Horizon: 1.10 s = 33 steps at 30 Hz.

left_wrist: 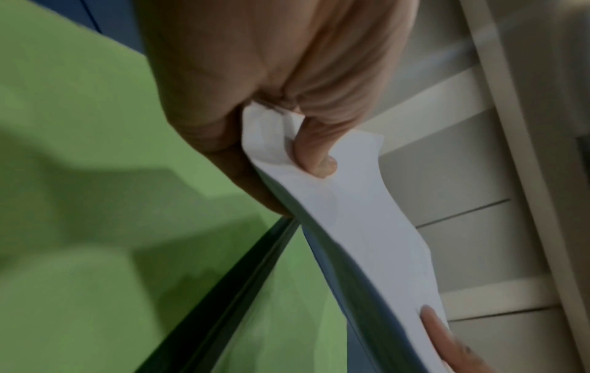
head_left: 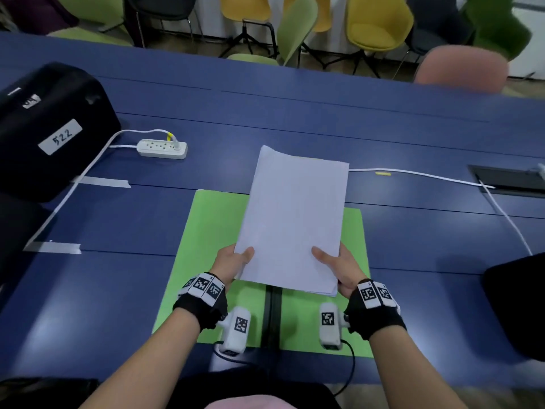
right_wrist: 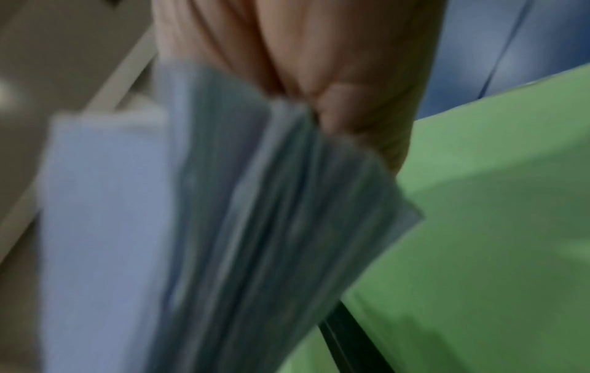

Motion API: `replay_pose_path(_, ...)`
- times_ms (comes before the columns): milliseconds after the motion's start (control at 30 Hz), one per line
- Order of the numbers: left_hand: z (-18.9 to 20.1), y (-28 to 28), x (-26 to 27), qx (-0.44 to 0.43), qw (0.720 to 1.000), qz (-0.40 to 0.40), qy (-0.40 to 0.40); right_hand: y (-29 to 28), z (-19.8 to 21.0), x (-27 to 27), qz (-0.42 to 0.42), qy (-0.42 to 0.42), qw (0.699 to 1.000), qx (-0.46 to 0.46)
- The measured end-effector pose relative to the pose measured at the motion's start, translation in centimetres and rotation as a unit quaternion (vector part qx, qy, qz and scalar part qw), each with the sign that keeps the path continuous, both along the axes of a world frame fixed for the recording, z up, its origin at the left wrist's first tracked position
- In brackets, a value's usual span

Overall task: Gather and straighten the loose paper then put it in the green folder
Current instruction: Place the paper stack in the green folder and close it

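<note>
A stack of white paper (head_left: 295, 214) is held lifted above the open green folder (head_left: 206, 231), which lies flat on the blue table with its dark spine (head_left: 271, 314) running toward me. My left hand (head_left: 233, 261) grips the stack's near left corner, thumb on top. My right hand (head_left: 339, 267) grips the near right corner the same way. In the left wrist view the thumb (left_wrist: 316, 154) presses on the paper (left_wrist: 367, 227) above the folder (left_wrist: 79, 176). The right wrist view is blurred: paper sheets (right_wrist: 223, 227) fan below the right hand (right_wrist: 319, 75), over the folder (right_wrist: 494, 227).
A black case (head_left: 50, 128) with a "522" label sits at the far left. A white power strip (head_left: 162, 148) and its taped cable lie beyond the folder. Another white cable (head_left: 427, 175) runs right to a table socket (head_left: 507, 178). A dark object (head_left: 519, 305) lies at the right edge. Chairs stand behind the table.
</note>
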<state>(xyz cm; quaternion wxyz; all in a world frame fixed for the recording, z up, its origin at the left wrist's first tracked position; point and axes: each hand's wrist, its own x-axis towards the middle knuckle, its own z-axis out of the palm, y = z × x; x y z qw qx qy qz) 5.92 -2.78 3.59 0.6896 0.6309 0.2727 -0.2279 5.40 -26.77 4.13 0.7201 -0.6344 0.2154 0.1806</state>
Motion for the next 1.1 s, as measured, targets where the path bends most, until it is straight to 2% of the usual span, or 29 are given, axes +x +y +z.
replay_pose_path(133,-0.8,-2.8,0.8,0.030,0.996,-0.088,-0.003,-3.3,0.9,0.1,-0.040,-0.023,0.996,-0.080)
replay_pose_path(167,-1.3,-2.6,1.3,0.065,0.995,-0.073,0.003,-4.3,0.6,0.0,-0.048,-0.020,0.994,-0.094)
replay_pose_path(233,-1.7,-0.6,2.1,0.162,0.986,0.025,0.036,-6.2,0.1,-0.6,-0.049,-0.003,0.992,-0.112)
replay_pose_path(300,-2.4,2.8,1.8,0.271,0.953,0.109,0.084,-7.9,-0.8,-1.6,-0.037,0.020,0.992,-0.121)
replay_pose_path(367,-3.3,5.8,0.5,0.377,0.910,0.126,0.118,-9.1,-1.5,-2.5,-0.033,0.039,0.992,-0.118)
replay_pose_path(400,-3.7,6.6,-0.2,0.418,0.892,0.110,0.129,-9.5,-1.9,-2.8,-0.028,0.043,0.992,-0.118)
replay_pose_path(533,-5.2,7.3,-2.1,0.517,0.839,-0.041,0.164,-9.6,-3.7,-3.5,0.008,0.068,0.985,-0.158)
replay_pose_path(600,-5.5,7.4,-2.2,0.534,0.826,-0.057,0.171,-9.5,-4.4,-3.6,0.011,0.082,0.981,-0.175)
replay_pose_path(700,-5.6,7.2,-2.0,0.519,0.831,-0.039,0.197,-9.3,-4.7,-3.8,0.011,0.084,0.972,-0.220)
replay_pose_path(833,-5.4,6.7,-1.9,0.519,0.834,-0.013,0.188,-8.9,-4.7,-3.9,0.012,0.077,0.960,-0.268)
replay_pose_path(1033,-4.6,7.7,-1.8,0.475,0.855,-0.015,0.208,-8.0,-4.8,-3.2,0.029,0.094,0.938,-0.332)
replay_pose_path(1100,-4.0,8.1,-1.2,0.478,0.856,-0.054,0.190,-7.8,-4.7,-3.0,0.040,0.101,0.929,-0.355)
